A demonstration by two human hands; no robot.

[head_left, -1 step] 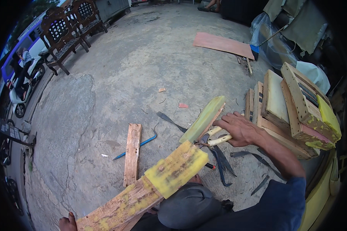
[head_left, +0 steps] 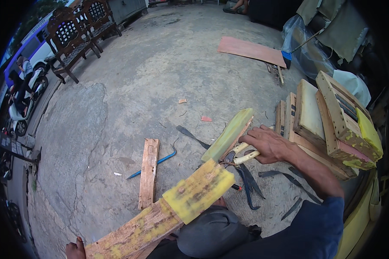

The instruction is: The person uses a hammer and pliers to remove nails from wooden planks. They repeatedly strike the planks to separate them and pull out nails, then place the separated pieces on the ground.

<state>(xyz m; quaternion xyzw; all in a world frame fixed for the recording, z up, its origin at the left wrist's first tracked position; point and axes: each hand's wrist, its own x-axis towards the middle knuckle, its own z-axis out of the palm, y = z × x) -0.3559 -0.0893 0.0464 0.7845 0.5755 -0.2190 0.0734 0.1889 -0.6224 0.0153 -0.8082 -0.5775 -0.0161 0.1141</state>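
Observation:
A long wooden board [head_left: 138, 224] slants up from the lower left, with torn yellow foam [head_left: 199, 190] stuck on its far end. My left hand [head_left: 75, 249] is closed round the near end. My right hand [head_left: 268, 144] is wrapped round the cream handles of a pair of pincers [head_left: 243, 156]. The pincers' jaws are at the board's far end; what they bite on cannot be made out. Just beyond lies a wooden piece topped with a greenish foam pad [head_left: 229, 134]. A dark hooked bar [head_left: 247, 190] and black straps [head_left: 289, 179] lie below my right hand.
A short plank [head_left: 148, 172] rests across a blue pry bar [head_left: 166, 158] on the concrete. Foam-padded wooden frames [head_left: 324, 125] are stacked at the right. Farther off lies a pink sheet [head_left: 250, 52]. Carved benches [head_left: 71, 52] stand at far left, near a scooter with people [head_left: 23, 90].
The scooter and people at the far left have shifted slightly. Both my hands, the board and the pincers stay nearly in place.

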